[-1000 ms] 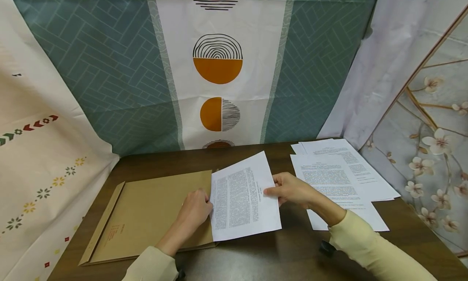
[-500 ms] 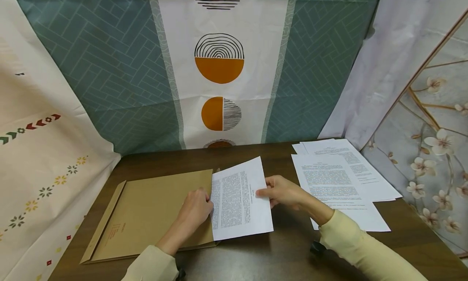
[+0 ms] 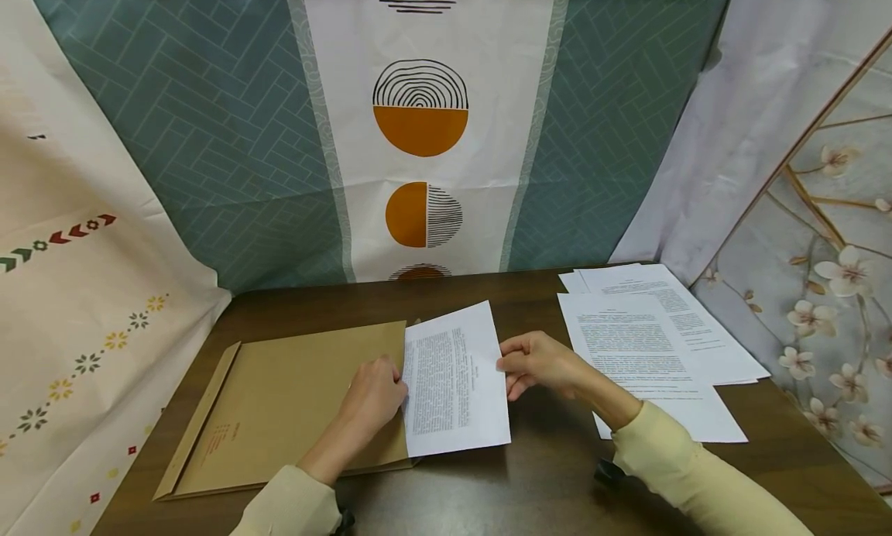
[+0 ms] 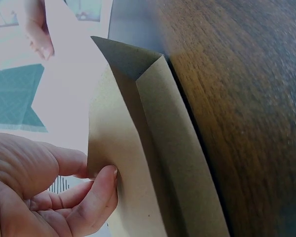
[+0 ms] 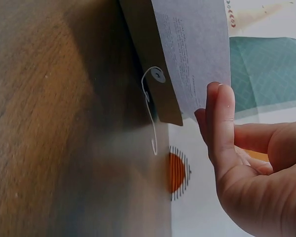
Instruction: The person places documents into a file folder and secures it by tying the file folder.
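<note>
Patterned cloth hangs all around this corner: straight across the way, a curtain [image 3: 421,145] of teal panels with orange half-circles on a white strip, and blossom-printed fabric [image 3: 829,319] to the right. Below it is a dark, wood-grained surface [image 3: 453,497]. On its left half lies a big brown envelope [image 3: 286,412], red print near its lower left, its open end facing right. A printed paper [image 3: 446,396] sticks out of that end, its inner part hidden behind the envelope's upper panel. The left hand [image 3: 374,393] pinches this panel's edge between thumb and fingers. The right hand [image 3: 540,363] touches the paper's outer edge, fingers nearly straight and close together; I can't tell whether it pinches. Beneath, a button [image 5: 158,74] trails a white string [image 5: 149,106]. Loose printed sheets [image 3: 641,342] overlap farther right.
</note>
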A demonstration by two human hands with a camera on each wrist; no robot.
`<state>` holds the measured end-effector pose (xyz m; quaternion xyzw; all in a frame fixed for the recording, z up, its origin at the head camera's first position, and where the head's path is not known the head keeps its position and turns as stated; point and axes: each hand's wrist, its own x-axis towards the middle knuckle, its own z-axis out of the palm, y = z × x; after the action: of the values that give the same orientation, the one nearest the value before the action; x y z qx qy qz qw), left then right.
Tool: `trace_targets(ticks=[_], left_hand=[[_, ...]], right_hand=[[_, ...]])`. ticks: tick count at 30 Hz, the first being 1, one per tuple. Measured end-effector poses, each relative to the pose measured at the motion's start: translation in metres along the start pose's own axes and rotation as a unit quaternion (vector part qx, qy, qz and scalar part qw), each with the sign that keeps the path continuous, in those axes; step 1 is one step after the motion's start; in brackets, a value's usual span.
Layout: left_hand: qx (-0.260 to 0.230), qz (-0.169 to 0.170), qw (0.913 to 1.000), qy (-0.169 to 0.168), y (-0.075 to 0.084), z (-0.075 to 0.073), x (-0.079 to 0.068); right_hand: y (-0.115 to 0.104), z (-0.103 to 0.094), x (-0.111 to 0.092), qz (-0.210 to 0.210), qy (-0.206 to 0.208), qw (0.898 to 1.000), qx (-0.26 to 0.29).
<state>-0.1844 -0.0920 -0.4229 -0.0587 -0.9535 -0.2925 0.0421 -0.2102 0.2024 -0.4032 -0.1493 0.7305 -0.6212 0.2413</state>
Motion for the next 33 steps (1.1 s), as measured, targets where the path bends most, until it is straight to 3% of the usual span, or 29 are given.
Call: trace_targets(ticks=[17, 33], left_hand=[[-0.008, 0.015, 0.9998, 0.007, -0.002, 0.002, -0.001], [-0.003, 0.004, 1.0000, 0.005, -0.001, 0.001, -0.001]], right_hand=[[0.004, 0.021, 0.019, 0.002, 0.008, 0.999, 0.037], [0.007, 0.032, 0.028, 0.010, 0.012, 0.999, 0.047]])
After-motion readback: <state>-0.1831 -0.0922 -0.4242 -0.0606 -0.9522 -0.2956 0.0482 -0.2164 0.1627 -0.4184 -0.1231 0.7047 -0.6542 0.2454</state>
